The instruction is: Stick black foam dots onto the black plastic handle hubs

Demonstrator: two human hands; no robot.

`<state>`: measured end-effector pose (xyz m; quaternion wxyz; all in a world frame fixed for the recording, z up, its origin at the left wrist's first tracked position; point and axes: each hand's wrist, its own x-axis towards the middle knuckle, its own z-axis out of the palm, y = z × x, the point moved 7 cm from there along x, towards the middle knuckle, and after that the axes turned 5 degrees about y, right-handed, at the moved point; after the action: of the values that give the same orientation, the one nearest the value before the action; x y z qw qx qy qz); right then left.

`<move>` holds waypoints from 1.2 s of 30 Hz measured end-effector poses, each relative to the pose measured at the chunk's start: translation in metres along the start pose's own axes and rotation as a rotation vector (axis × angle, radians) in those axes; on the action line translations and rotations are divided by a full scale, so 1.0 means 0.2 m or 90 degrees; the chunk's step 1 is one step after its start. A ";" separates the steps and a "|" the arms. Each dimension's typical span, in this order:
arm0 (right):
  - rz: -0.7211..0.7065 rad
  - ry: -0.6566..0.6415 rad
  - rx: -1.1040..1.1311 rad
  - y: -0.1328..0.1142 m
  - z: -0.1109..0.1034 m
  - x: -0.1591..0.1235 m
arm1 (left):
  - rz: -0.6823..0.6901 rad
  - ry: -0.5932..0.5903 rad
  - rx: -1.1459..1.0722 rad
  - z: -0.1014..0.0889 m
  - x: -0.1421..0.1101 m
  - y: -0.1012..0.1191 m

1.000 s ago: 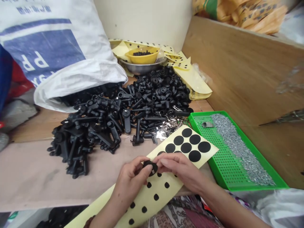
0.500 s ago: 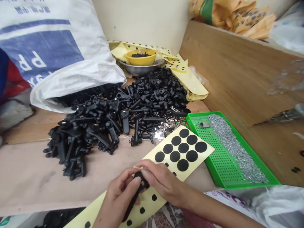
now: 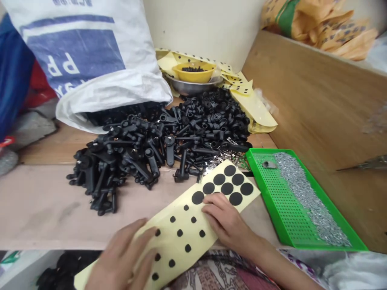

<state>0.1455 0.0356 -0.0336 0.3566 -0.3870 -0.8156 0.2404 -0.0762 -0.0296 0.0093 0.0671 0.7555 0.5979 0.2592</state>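
A long yellow backing sheet [image 3: 179, 245] slants across the table's front edge. Its far end carries round black stickers [image 3: 227, 188]; small black dots mark the nearer part. My right hand [image 3: 226, 221] bends its fingertips together at one round sticker, partly covering it. Slightly blurred, my left hand [image 3: 123, 257] lies over the sheet's near part with fingers apart and nothing visible in it. A heap of black plastic crank handles [image 3: 133, 155] spreads beyond the sheet. Below the table edge at lower left, black parts [image 3: 62, 268] lie in a pale container.
At right stands a green perforated tray [image 3: 266, 205] of small silver parts [image 3: 305, 197]. Thin metal pieces [image 3: 225, 158] lie beside the heap. Behind are a yellow bowl [image 3: 195, 75] on a metal basin [image 3: 193, 86], a white sack [image 3: 115, 90] and a wooden partition [image 3: 308, 96].
The black crank handle held between both hands has left them. My left hand has moved left and opened; my right hand has shifted right onto the round stickers.
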 end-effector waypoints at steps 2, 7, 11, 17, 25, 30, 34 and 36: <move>-0.011 -0.015 0.022 -0.02 0.02 0.05 | 0.128 -0.044 0.036 0.17 0.12 0.17; 0.021 0.011 -0.098 0.02 0.01 0.14 | 0.174 -0.110 0.181 0.43 0.29 0.30; 0.001 -0.026 -0.213 0.03 0.06 0.18 | 0.168 -0.111 0.225 0.47 0.32 0.29; 0.042 -0.044 -0.067 0.02 0.04 0.19 | 0.167 -0.074 0.223 0.47 0.31 0.28; 0.040 -0.029 -0.173 0.05 0.03 0.18 | 0.193 -0.017 0.210 0.46 0.29 0.29; 0.064 -0.016 -0.164 0.07 0.07 0.20 | 0.196 -0.010 0.210 0.46 0.29 0.28; 0.085 -0.027 -0.034 0.06 0.07 0.19 | 0.202 -0.002 0.208 0.44 0.29 0.29; 0.093 -0.031 0.004 0.06 0.07 0.18 | 0.199 -0.003 0.204 0.44 0.29 0.29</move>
<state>0.1245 0.0692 -0.0355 0.3196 -0.4382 -0.7929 0.2779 0.0237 0.0276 -0.0242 -0.0936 0.8406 0.5068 0.1666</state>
